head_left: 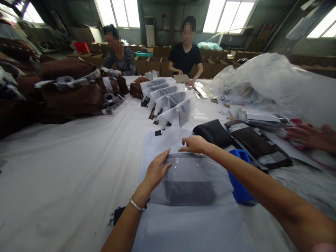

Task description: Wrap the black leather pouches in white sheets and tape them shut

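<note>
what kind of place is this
Probably a packing area in a factory or workshop: brown leather-like goods are piled on a broad white work surface, several translucent sleeves stand in a row, and cardboard boxes line up beyond.

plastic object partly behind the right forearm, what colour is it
The angular plastic object is bright blue, best seen in the head view.

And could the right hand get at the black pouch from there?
Probably yes: the black pouch lies close beside the right hand, on the far side of its forearm, and I see nothing between them or on top of it.
</note>
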Tool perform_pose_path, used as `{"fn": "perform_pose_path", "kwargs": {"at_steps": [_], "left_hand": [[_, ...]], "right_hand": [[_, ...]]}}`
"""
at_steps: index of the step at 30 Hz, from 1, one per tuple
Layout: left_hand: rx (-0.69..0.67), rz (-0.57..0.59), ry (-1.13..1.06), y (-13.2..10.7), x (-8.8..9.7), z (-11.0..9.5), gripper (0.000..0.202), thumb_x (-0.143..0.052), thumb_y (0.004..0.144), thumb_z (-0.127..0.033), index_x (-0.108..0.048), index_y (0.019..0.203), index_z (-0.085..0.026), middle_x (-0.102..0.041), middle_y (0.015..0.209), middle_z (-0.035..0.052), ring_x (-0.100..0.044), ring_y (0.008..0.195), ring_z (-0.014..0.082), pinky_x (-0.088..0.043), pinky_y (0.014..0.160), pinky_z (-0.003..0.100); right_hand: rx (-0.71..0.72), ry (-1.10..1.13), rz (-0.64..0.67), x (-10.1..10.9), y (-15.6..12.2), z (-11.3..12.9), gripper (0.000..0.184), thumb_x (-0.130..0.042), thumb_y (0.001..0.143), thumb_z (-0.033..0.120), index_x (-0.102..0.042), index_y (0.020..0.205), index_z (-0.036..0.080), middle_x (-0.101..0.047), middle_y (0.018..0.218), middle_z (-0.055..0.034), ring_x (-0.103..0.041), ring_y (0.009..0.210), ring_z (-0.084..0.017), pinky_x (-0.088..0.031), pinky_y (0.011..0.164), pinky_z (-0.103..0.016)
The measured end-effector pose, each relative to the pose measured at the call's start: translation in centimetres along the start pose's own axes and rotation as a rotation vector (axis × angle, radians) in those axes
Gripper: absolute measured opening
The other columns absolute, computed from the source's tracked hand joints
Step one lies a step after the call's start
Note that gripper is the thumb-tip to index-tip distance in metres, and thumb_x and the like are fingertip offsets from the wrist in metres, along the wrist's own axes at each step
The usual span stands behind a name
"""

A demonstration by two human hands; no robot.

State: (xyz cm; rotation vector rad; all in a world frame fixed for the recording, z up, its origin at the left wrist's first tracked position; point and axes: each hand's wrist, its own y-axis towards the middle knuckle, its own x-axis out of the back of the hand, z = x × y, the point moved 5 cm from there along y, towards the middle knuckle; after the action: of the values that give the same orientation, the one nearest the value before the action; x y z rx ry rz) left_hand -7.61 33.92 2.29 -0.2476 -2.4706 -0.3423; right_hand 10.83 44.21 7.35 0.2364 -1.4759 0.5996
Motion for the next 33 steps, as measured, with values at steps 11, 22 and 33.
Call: {"fn": "perform_pose_path", "kwargs": {"at_steps": [11,22,33], "left_hand": [[-0.241,-0.044,0.383,-0.5,-3.4,-6.9,0.047,-0.043,0.097,-0.035,-0.043,0.142,-0.021,-0.042,0.15,0.0093,-0.03,0.144,0.0256,-0.031,0.116,0.053],[-0.29,0.051,0.554,-1.9,-4.7,-7.2,0.049,-0.044,0.097,-0.037,-0.04,0.144,-0.022,-0.031,0.155,0.0123,-0.024,0.146,0.0281,-0.028,0.116,0.057],[-0.208,0.308,0.707,-7.8,-7.8,-7.2,0.102,-0.08,0.068,-0.029,-0.021,0.151,-0.036,-0.008,0.161,0.0104,-0.007,0.147,0.0361,-0.02,0.114,0.066]], "right_hand": [[0.094,0.325,-0.473,-3.1,-16.8,3.0,0.032,-0.057,0.095,0.031,-0.059,0.125,0.023,-0.056,0.135,-0.0084,-0.05,0.125,-0.027,-0.042,0.107,-0.044],[0.553,0.281,-0.542,-12.6,-25.0,10.6,0.025,-0.046,0.1,0.035,-0.064,0.11,0.02,-0.067,0.118,-0.008,-0.063,0.108,-0.023,-0.055,0.093,-0.038],[0.512,0.484,-0.636,-16.2,-26.2,9.4,0.03,-0.036,0.103,0.033,-0.064,0.108,0.025,-0.072,0.104,-0.0044,-0.068,0.093,-0.019,-0.058,0.08,-0.031]]}}
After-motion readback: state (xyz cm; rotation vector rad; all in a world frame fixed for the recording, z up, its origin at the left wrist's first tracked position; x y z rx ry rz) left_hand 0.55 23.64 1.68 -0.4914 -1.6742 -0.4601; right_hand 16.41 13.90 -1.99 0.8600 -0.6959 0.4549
